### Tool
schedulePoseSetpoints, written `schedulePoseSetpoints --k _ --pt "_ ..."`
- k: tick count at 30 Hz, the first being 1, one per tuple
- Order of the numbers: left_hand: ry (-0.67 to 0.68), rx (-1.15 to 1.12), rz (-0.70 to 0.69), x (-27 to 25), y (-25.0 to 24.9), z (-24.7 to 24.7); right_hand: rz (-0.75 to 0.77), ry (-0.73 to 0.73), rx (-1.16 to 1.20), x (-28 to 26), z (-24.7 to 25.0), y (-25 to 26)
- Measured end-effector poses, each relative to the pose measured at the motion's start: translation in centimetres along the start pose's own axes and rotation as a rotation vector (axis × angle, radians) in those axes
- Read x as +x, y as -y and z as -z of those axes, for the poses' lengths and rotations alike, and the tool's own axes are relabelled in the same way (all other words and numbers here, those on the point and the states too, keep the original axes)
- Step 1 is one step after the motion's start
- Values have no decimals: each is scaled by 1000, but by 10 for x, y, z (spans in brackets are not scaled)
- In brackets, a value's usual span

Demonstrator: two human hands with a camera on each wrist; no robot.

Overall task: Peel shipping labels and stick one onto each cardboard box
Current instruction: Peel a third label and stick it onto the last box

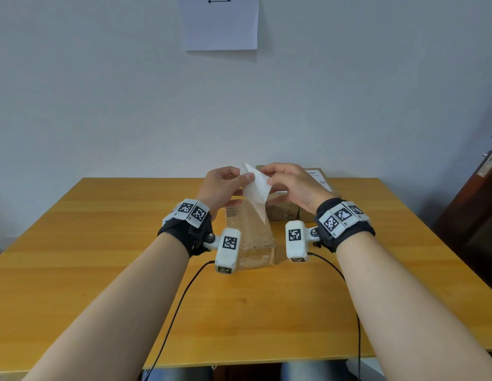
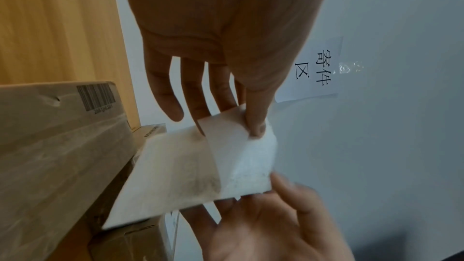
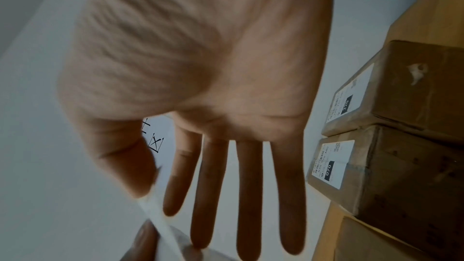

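Above the table I hold a white shipping label sheet (image 1: 255, 188) between both hands. My left hand (image 1: 244, 177) pinches its upper left corner between thumb and fingers; the left wrist view shows that pinch (image 2: 251, 128) and the label sheet (image 2: 191, 168) parting into two layers. My right hand (image 1: 268, 179) pinches the right edge, thumb on the thin label edge (image 3: 157, 211), its other fingers straight. Right below lies a long cardboard box (image 1: 250, 232) with a barcode and no label on top. Behind it are two labelled boxes, one (image 3: 414, 90) farther than the other (image 3: 401, 168).
The wooden table (image 1: 101, 243) spreads wide to both sides and toward me. A paper sign (image 1: 221, 23) hangs on the wall behind. A dark door (image 1: 481, 202) stands at the far right. Two black cables (image 1: 178, 306) run from the wrist cameras across the table.
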State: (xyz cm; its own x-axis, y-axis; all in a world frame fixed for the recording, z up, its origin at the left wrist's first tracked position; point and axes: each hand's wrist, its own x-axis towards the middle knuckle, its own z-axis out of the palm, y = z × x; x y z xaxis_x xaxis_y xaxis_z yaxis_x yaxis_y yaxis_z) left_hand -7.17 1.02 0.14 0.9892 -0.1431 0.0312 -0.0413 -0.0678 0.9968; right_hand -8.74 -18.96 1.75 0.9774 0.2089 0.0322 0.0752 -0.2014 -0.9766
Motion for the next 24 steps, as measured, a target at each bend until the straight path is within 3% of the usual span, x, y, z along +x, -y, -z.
schedulePoseSetpoints --k 6,11,24 --pt "-19 1 -35 1 -2 1 -78 106 40 0 -1 2" --pt "52 78 -82 0 1 -1 0 -56 -156 4 -7 3" --pt "14 -160 48 -2 2 -6 24 -196 10 3 -12 2"
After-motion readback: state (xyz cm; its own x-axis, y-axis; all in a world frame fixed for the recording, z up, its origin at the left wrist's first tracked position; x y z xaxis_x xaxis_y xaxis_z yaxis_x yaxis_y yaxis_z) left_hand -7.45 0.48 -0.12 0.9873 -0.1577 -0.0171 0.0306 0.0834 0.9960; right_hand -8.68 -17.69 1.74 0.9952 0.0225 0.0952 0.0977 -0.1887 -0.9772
